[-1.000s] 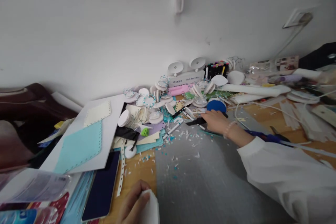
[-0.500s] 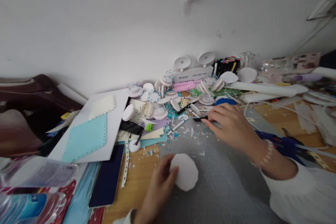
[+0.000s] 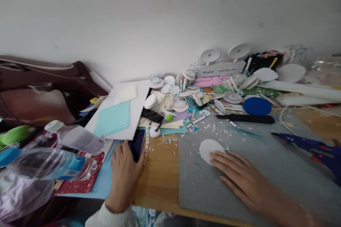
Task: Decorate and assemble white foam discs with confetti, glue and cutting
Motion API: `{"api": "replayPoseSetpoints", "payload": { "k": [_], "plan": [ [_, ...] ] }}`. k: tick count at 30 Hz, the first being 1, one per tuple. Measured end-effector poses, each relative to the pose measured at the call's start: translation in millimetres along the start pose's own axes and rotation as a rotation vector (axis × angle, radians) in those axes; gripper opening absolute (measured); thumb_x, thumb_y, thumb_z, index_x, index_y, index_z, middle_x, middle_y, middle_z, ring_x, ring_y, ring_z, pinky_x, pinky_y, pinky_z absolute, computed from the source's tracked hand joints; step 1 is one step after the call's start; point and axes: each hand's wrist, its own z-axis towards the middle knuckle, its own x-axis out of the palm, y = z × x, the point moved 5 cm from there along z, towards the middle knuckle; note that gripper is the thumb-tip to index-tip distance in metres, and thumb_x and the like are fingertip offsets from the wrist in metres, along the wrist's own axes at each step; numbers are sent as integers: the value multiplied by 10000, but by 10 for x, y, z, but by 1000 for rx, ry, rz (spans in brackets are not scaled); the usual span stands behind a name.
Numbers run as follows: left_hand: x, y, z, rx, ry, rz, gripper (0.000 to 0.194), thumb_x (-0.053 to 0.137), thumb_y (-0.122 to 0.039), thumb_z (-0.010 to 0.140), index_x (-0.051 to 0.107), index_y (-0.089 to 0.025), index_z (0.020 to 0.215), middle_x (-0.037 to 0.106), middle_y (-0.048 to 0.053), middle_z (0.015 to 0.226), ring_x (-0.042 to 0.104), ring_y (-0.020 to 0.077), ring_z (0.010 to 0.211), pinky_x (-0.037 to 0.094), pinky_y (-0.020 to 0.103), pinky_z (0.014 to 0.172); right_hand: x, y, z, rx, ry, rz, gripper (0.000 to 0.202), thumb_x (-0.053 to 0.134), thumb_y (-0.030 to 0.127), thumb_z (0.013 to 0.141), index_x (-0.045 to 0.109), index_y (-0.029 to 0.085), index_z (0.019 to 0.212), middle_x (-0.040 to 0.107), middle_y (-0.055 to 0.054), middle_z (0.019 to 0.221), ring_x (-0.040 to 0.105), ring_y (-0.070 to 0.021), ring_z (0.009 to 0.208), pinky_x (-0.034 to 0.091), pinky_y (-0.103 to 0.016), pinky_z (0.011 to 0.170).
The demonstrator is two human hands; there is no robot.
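Note:
My left hand (image 3: pixel 125 173) is closed around the near end of a dark phone (image 3: pixel 137 142), fingers on its left side and thumb on its right. My right hand (image 3: pixel 242 177) lies palm down with its fingers stretched out. Its fingertips rest on the edge of a round white disc (image 3: pixel 210 149), which is flat on a grey cutting mat (image 3: pixel 198 188). Beyond the disc lies a black craft knife (image 3: pixel 250 118) beside a blue round lid (image 3: pixel 257 105). White and blue scraps are scattered over the mat.
A blue glue gun (image 3: pixel 303 143) lies on the mat's right. White discs and beaded pieces (image 3: pixel 181 105) are heaped along the wall. At left are a white board with a turquoise sheet (image 3: pixel 113 118), plastic bottles (image 3: pixel 71 163) and a brown bag (image 3: pixel 39 81).
The knife has left my right hand and lies on the mat. The disc passed from my left hand to the mat under my right fingertips. My left hand moved left onto the phone.

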Motion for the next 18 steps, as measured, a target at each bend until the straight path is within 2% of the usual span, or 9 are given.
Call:
{"api": "replayPoseSetpoints", "payload": {
  "k": [3, 8, 13, 15, 18],
  "plan": [
    [85, 50, 45, -37, 38, 84, 602, 516, -498, 861, 502, -22, 1228, 597, 204, 1038, 575, 378, 1010, 449, 473, 898, 69, -67, -33, 52, 15, 26, 476, 508, 249, 934, 503, 264, 1410, 551, -46, 1427, 547, -232, 1285, 500, -437, 1015],
    [107, -8, 151, -154, 61, 79, 617, 525, -534, 828, 495, -46, 1205, 629, 180, 955, 615, 366, 925, 474, 425, 794, 75, -88, -36, 108, 47, 82, 454, 496, 260, 946, 513, 278, 1400, 553, -53, 1425, 539, -238, 1294, 509, -459, 1026],
    [105, -67, 208, -132, 63, 68, 640, 500, -550, 847, 476, -36, 1228, 648, 207, 958, 623, 393, 961, 479, 436, 779, 58, -94, -31, 123, 8, 106, 450, 510, 252, 935, 528, 289, 1383, 569, -43, 1411, 548, -243, 1284, 522, -467, 1014],
    [81, 15, 206, -90, 82, 32, 596, 452, -503, 899, 437, -43, 1278, 665, 202, 993, 645, 359, 976, 488, 412, 797, 60, -95, -31, 118, 7, 103, 454, 508, 242, 934, 524, 290, 1386, 571, -40, 1410, 549, -240, 1283, 522, -466, 1015],
    [20, 291, 158, -36, 128, 3, 408, 357, -348, 958, 455, -88, 1257, 683, 181, 1040, 673, 295, 964, 497, 375, 814, 69, -95, -37, 113, 22, 97, 465, 502, 232, 935, 510, 284, 1398, 564, -42, 1416, 541, -234, 1291, 516, -458, 1021]
  ]
}}
